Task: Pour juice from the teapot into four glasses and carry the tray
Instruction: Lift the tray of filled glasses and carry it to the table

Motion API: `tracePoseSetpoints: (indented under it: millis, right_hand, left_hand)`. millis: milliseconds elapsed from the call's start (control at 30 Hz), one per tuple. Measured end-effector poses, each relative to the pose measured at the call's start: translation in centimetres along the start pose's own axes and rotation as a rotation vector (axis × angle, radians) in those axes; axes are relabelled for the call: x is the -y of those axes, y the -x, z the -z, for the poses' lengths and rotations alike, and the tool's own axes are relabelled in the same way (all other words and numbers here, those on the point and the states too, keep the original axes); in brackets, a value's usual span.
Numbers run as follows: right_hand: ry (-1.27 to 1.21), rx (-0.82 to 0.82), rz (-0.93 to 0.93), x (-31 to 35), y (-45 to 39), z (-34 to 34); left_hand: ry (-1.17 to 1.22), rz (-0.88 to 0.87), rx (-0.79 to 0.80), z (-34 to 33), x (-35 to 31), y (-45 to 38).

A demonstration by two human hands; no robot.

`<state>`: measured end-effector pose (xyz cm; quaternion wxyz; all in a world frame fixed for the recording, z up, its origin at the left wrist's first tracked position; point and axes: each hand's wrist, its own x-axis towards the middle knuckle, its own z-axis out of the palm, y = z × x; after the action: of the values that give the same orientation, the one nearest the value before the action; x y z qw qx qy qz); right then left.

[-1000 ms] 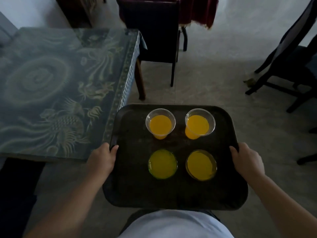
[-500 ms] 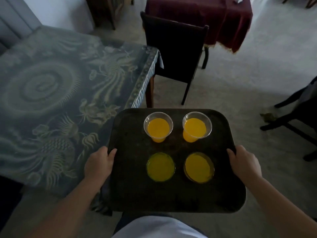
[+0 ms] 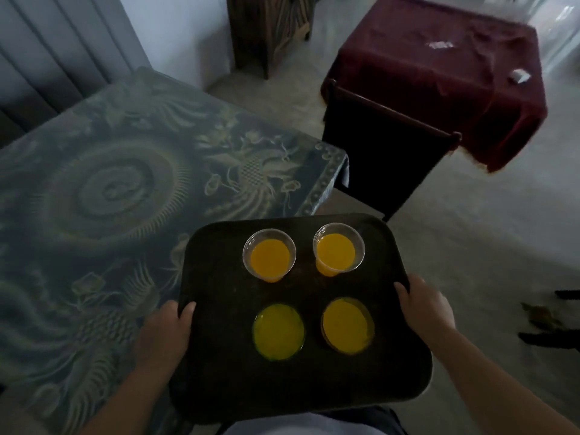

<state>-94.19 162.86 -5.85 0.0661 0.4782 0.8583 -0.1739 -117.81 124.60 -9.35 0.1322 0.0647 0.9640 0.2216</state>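
Observation:
A dark rectangular tray (image 3: 219, 365) is held in the air in front of my body. My left hand (image 3: 164, 335) grips its left rim and my right hand (image 3: 425, 307) grips its right rim. Several glasses of orange juice stand on it: two clear ones at the far side (image 3: 270, 255) (image 3: 337, 251), and two near me (image 3: 278, 331) (image 3: 346, 325), filled close to the brim. The near left one looks greenish. No teapot is in view.
A table with a blue-green patterned cloth (image 3: 103, 208) lies to my left, partly under the tray's left edge. A dark chair (image 3: 386, 152) stands ahead, and behind it a table with a maroon cloth (image 3: 439, 76). Bare grey floor stretches to the right.
The view has swung left and upward, so the patterned table and maroon table show more. The tray now overlaps the patterned table's corner. Both hands keep their grip; the glasses have not shifted.

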Motion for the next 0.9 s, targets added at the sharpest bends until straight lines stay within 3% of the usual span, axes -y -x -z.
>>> tracePoseSetpoints:
  millis: [200, 567, 900]
  right_hand:
    - [0.035, 0.078, 0.221, 7.8, -8.5, -0.9]
    - [0.198, 0.158, 0.626, 23.7, -21.8, -4.2]
    - [0.244, 0.210, 0.906, 33.3, -27.7, -6.1]
  left_hand:
    - [-0.012, 0.187, -0.058, 0.4, 2.5, -2.0]
    - [0.054, 0.486, -0.315, 0.7, 3.0, -3.9]
    - [-0.026, 0.781, -0.346, -1.8, 1.9, -5.3]
